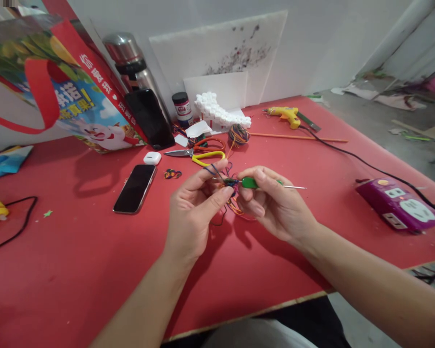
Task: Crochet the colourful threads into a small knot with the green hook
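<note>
Red tabletop point(94, 270), viewed left to right from the worker's side. A printed bag point(76, 106) stands upright, its contents indiscernible to me; beside it are a capped steel flask point(134, 63) and a shut white earbud case point(152, 158). Next come a small yarn cluster point(172, 174), lying apart, and a lidded jar point(182, 108), its filling uncertain. The left hand point(190, 212) pinches a small yarn piece point(232, 183) between thumb and forefinger, a dark strand passing over that finger; the piece is held between the hands, above the table. The yarn ball point(239, 135) sits behind. The right hand point(277, 200) grips a green-handled hook point(249, 182), its metal end at the piece. Progress, as judged: a compact patch of stitches appears formed; loose strands point(235, 208) and ball are not yet worked. At far right, a purple power strip point(400, 205).
</note>
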Available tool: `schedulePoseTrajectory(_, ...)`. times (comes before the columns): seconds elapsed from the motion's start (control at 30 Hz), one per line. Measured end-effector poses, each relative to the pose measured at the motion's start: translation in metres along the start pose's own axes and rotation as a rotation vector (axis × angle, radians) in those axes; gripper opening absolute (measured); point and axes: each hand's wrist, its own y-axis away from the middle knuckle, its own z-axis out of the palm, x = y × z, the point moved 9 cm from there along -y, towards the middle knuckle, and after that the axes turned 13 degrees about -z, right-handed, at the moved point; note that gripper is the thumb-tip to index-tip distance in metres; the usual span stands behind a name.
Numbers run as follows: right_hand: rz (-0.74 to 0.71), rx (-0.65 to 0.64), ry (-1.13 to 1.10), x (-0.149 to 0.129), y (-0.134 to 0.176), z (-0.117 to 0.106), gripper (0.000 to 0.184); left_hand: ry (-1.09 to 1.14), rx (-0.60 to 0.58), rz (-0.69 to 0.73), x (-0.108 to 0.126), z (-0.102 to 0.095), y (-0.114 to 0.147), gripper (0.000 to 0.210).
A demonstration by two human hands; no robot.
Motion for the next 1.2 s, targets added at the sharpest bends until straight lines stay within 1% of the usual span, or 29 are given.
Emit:
schedulePoseTrajectory(0.2, 0.039, -0.008, 0.002, 0.001, -0.001, -0.001, 0.026, 0.026, 0.078, 0.033, 0.005, -0.007, -0.003, 0.028)
schedulePoseTrajectory(0.3, 0.047, -0.017, 0.015, 0.000, -0.002, -0.002, 0.027, 0.009, 0.084, 0.048, 0.009, -0.007, -0.003, 0.024)
schedulePoseTrajectory(0.47, 0.086, -0.028, 0.005, 0.005, -0.001, -0.003, 0.027, -0.067, 0.089, 0.094, 0.014, -0.010, -0.002, 0.024)
schedulePoseTrajectory(0.57, 0.099, -0.020, -0.053, 0.008, 0.000, -0.003, 0.026, -0.061, 0.090, 0.068, 0.012, -0.012, -0.004, 0.028)
schedulePoseTrajectory(0.7, 0.105, 0.001, -0.090, 0.010, 0.000, -0.003, 0.023, 0.005, 0.068, -0.018, 0.003, -0.010, -0.007, 0.029)
schedulePoseTrajectory(0.83, 0.123, 0.017, -0.114, 0.015, -0.001, -0.004, 0.019, 0.045, 0.076, -0.033, -0.001, -0.010, -0.007, 0.029)
schedulePoseTrajectory(0.97, 0.164, 0.015, -0.185, 0.021, -0.001, -0.003, 0.019, 0.063, 0.124, -0.012, -0.001, -0.014, -0.005, 0.030)
schedulePoseTrajectory(1.07, 0.181, 0.026, -0.226, 0.021, -0.001, -0.002, 0.015, 0.032, 0.174, 0.018, 0.000, -0.017, -0.004, 0.023)
schedulePoseTrajectory(1.13, 0.177, 0.037, -0.245, 0.019, -0.001, -0.001, 0.012, -0.032, 0.190, 0.033, -0.001, -0.017, -0.005, 0.018)
schedulePoseTrajectory(1.2, 0.173, 0.031, -0.250, 0.016, -0.001, 0.001, 0.012, -0.133, 0.177, 0.064, 0.001, -0.015, -0.006, 0.020)
